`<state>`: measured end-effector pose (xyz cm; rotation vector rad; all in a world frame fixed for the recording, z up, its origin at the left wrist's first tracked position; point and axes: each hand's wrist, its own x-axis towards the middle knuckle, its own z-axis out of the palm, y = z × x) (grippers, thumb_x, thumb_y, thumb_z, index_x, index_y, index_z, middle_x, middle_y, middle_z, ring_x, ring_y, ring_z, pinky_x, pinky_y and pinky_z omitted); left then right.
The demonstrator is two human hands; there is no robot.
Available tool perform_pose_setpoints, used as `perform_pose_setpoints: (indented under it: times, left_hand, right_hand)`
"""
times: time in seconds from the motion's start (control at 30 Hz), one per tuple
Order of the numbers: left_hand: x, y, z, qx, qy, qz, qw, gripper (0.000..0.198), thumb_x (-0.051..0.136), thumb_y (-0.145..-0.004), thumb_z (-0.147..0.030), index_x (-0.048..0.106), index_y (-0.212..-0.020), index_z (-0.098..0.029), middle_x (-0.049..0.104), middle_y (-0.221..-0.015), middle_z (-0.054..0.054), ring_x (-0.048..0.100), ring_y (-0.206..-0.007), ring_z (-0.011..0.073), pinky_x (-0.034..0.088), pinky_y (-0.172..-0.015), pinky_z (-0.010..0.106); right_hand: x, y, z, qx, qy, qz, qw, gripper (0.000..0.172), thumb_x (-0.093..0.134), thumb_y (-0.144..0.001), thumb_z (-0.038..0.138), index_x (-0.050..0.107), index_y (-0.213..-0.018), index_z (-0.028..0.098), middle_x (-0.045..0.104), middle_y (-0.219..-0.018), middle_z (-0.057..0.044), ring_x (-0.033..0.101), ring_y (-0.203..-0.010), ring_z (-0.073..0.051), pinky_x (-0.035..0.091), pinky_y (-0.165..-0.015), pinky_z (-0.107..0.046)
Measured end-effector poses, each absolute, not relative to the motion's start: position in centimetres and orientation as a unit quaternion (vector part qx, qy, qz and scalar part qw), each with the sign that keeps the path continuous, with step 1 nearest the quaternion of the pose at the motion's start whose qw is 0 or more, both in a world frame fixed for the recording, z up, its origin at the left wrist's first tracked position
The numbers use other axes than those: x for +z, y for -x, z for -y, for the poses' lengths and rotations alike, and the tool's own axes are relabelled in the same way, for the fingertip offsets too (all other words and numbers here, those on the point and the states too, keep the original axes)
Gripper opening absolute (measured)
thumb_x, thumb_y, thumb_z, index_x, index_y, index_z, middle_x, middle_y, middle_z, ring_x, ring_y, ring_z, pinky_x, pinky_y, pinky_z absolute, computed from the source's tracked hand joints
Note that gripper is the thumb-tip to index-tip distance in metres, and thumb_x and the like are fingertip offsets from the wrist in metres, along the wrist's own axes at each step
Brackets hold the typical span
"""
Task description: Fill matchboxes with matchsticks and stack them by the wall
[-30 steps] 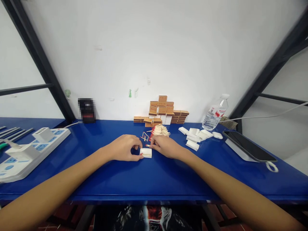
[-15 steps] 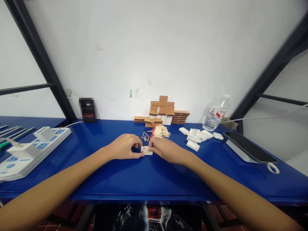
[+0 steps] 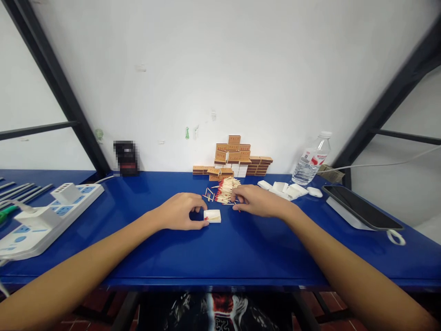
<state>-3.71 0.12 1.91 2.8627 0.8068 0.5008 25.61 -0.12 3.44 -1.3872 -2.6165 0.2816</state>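
My left hand (image 3: 181, 211) rests on the blue table (image 3: 220, 248), its thumb and fingers closed on the left end of a small white matchbox tray (image 3: 212, 215) that holds a few red-tipped matches. My right hand (image 3: 257, 201) lies further back and to the right, fingers curled at the edge of a loose pile of matches (image 3: 225, 189). What its fingertips pinch is too small to make out. Behind the pile stands a stack of brown matchboxes (image 3: 234, 158) against the wall.
Several empty white trays (image 3: 283, 189) lie right of my right hand, with a water bottle (image 3: 310, 161) behind them. A dark tablet (image 3: 361, 207) sits at the far right. A white power strip (image 3: 44, 216) and metal rods occupy the left.
My right hand left the white tray and moved back and right to the match pile. My left hand stayed on the tray, which now shows matches inside.
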Motion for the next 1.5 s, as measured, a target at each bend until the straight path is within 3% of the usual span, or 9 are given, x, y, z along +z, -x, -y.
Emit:
perform_pose_setpoints:
  times: [0.13, 0.2, 0.67, 0.93, 1.07, 1.2, 1.3, 1.5]
  left_hand:
    - [1.9, 3.7, -0.2, 0.164, -0.949, -0.261, 0.069, 0.027, 0.071, -0.089, -0.045, 0.076, -0.095, -0.020, 0.070, -0.086, 0.002, 0.063, -0.074, 0.0154, 0.047, -0.068, 0.030]
    - [1.9, 3.7, -0.2, 0.163, -0.948, -0.265, 0.072, 0.027, 0.072, -0.089, -0.046, 0.076, -0.096, -0.020, 0.070, -0.087, 0.002, 0.063, -0.074, 0.0155, 0.047, -0.068, 0.030]
    - [1.9, 3.7, -0.3, 0.150, -0.947, -0.273, 0.073, 0.028, 0.072, -0.089, -0.046, 0.076, -0.098, -0.020, 0.071, -0.089, 0.003, 0.063, -0.076, 0.0163, 0.045, -0.069, 0.029]
    - [1.9, 3.7, -0.3, 0.146, -0.948, -0.276, 0.067, 0.030, 0.071, -0.090, -0.048, 0.076, -0.098, -0.019, 0.070, -0.088, 0.003, 0.063, -0.075, 0.0159, 0.044, -0.068, 0.028]
    - [2.0, 3.7, -0.3, 0.146, -0.950, -0.270, 0.061, 0.031, 0.070, -0.090, -0.048, 0.076, -0.098, -0.018, 0.070, -0.087, 0.003, 0.062, -0.075, 0.0158, 0.045, -0.069, 0.028]
    - [1.9, 3.7, -0.3, 0.149, -0.949, -0.270, 0.061, 0.029, 0.071, -0.090, -0.047, 0.076, -0.097, -0.019, 0.070, -0.087, 0.003, 0.062, -0.075, 0.0155, 0.044, -0.068, 0.028]
    - [1.7, 3.7, -0.3, 0.158, -0.948, -0.268, 0.066, 0.029, 0.071, -0.090, -0.047, 0.076, -0.098, -0.019, 0.069, -0.085, 0.002, 0.062, -0.074, 0.0151, 0.045, -0.069, 0.029]
    - [1.5, 3.3, -0.1, 0.196, -0.939, -0.271, 0.075, 0.029, 0.071, -0.091, -0.046, 0.074, -0.098, -0.019, 0.067, -0.081, 0.000, 0.061, -0.071, 0.0149, 0.045, -0.068, 0.028]
  right_hand:
    - [2.6, -26.1, -0.6, 0.158, 0.458, 0.872, 0.072, 0.003, 0.068, -0.094, 0.018, 0.070, -0.097, 0.019, 0.071, -0.088, -0.003, 0.060, -0.075, -0.016, 0.039, -0.066, -0.026]
    - [2.3, -25.9, -0.6, 0.167, 0.463, 0.867, 0.080, 0.009, 0.063, -0.097, 0.015, 0.070, -0.093, 0.018, 0.073, -0.086, -0.004, 0.061, -0.073, -0.016, 0.039, -0.065, -0.025]
    - [3.3, -26.6, -0.5, 0.239, 0.479, 0.843, 0.051, 0.005, 0.063, -0.094, 0.016, 0.068, -0.093, 0.018, 0.071, -0.083, -0.003, 0.061, -0.073, -0.016, 0.042, -0.064, -0.025]
    - [2.6, -26.9, -1.2, 0.209, 0.485, 0.847, 0.064, 0.017, 0.068, -0.096, 0.033, 0.067, -0.092, 0.017, 0.069, -0.084, -0.004, 0.057, -0.071, -0.016, 0.038, -0.062, -0.027]
    - [2.7, -27.6, -1.7, 0.212, 0.498, 0.840, 0.044, 0.005, 0.066, -0.093, 0.022, 0.068, -0.093, 0.018, 0.070, -0.087, -0.005, 0.059, -0.073, -0.017, 0.039, -0.063, -0.027]
    - [2.6, -27.8, -1.8, 0.200, 0.505, 0.839, 0.030, 0.010, 0.059, -0.093, 0.013, 0.067, -0.089, 0.018, 0.072, -0.090, -0.006, 0.061, -0.077, -0.019, 0.041, -0.067, -0.028]
    - [2.6, -27.1, -1.2, 0.164, 0.482, 0.858, 0.074, 0.010, 0.057, -0.096, 0.016, 0.064, -0.089, 0.018, 0.070, -0.096, -0.008, 0.060, -0.082, -0.020, 0.042, -0.072, -0.029]
    - [2.7, -23.2, 1.3, 0.143, 0.376, 0.880, 0.253, 0.010, 0.054, -0.105, 0.025, 0.059, -0.098, 0.020, 0.066, -0.100, -0.007, 0.058, -0.087, -0.019, 0.044, -0.079, -0.031]
